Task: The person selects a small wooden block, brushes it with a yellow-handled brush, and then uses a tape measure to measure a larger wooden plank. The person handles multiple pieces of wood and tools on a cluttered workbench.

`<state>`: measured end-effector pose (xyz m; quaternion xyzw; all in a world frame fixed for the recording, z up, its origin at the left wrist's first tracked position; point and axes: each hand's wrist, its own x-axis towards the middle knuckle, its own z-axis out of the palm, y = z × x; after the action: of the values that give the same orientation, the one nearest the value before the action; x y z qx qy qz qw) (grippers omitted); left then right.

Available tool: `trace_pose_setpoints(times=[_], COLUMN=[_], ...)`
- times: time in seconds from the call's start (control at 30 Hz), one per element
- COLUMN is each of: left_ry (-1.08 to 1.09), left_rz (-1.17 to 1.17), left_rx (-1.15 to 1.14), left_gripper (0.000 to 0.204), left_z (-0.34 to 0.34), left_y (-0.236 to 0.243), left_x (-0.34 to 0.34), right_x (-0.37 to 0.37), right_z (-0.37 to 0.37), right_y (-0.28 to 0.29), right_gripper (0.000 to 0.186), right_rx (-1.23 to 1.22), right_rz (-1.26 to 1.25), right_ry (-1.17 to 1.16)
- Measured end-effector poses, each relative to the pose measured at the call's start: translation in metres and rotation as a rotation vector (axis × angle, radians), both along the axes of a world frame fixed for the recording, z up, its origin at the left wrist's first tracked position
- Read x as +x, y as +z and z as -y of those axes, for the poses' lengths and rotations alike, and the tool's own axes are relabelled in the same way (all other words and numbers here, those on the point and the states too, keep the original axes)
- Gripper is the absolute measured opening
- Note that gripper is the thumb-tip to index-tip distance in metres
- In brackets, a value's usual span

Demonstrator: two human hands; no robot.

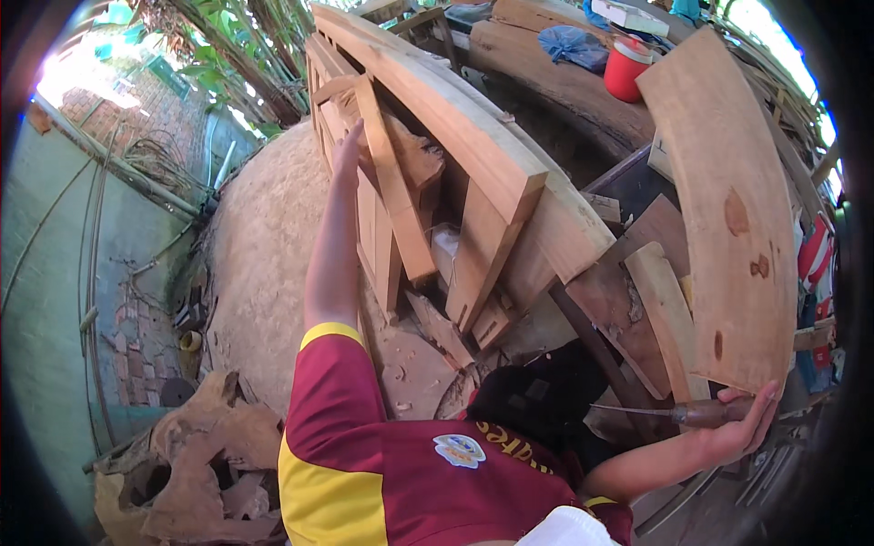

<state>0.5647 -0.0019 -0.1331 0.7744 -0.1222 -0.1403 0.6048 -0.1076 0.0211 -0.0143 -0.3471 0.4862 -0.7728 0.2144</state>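
Note:
My left hand (348, 147) is stretched away from me with its fingers extended, beside a short wooden bar (393, 177) that leans on a stack of planed frame pieces (455, 127). Whether the fingertips touch the wood I cannot tell. At the right, my right hand (754, 426) is closed around the wooden handle of a tool (708, 414) with a thin metal shaft pointing left; its exact kind is unclear. Just above this hand stands a wide, curved wooden board (733, 218) with dark knots. The hand is close against its lower end.
Gnarled root wood (196, 464) lies at the lower left. A large pale rounded mass (269, 237) stands left of the stack. Farther back are a thick slab (546, 73), a red jug (628, 68) and a blue plastic bag (574, 45). Offcuts (655, 300) lean near the curved board.

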Motion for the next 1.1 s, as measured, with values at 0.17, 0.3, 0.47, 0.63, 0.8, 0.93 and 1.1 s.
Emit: trace_pose_setpoints(times=[0.17,0.3,0.47,0.63,0.8,0.93,1.1], left_ry=[-0.018,-0.534,-1.358,-1.506,-1.463,-1.225,-1.248], left_rz=[0.481,0.524,-0.188,-0.548,-0.671,-0.279,-0.529], left_rx=[-0.275,-0.53,-0.821,-0.591,-0.831,-0.415,-0.342], left_gripper=[0.093,0.085,0.1,0.125,0.11,0.063,0.045], left_z=[-0.027,-0.039,-0.041,-0.038,-0.045,-0.036,-0.016], left_y=[0.084,0.162,0.186,0.194,0.175,0.188,0.168], left_x=[-0.118,-0.244,-0.368,-0.43,-0.42,-0.453,-0.44], right_x=[-0.036,-0.029,-0.044,-0.011,-0.003,-0.007,-0.024], right_z=[-0.007,-0.011,-0.027,-0.047,-0.061,-0.071,-0.074], right_y=[-0.004,0.003,-0.034,-0.025,-0.024,-0.036,-0.032], right_gripper=[0.038,0.034,0.025,0.023,0.027,0.03,0.031], right_rx=[-0.059,-0.244,-0.341,-0.544,-0.649,-0.61,-0.585], right_rz=[0.011,-0.039,-0.133,-0.905,-1.055,-1.037,-1.103], right_ry=[-0.03,-0.021,-0.06,0.103,0.339,0.206,0.309])
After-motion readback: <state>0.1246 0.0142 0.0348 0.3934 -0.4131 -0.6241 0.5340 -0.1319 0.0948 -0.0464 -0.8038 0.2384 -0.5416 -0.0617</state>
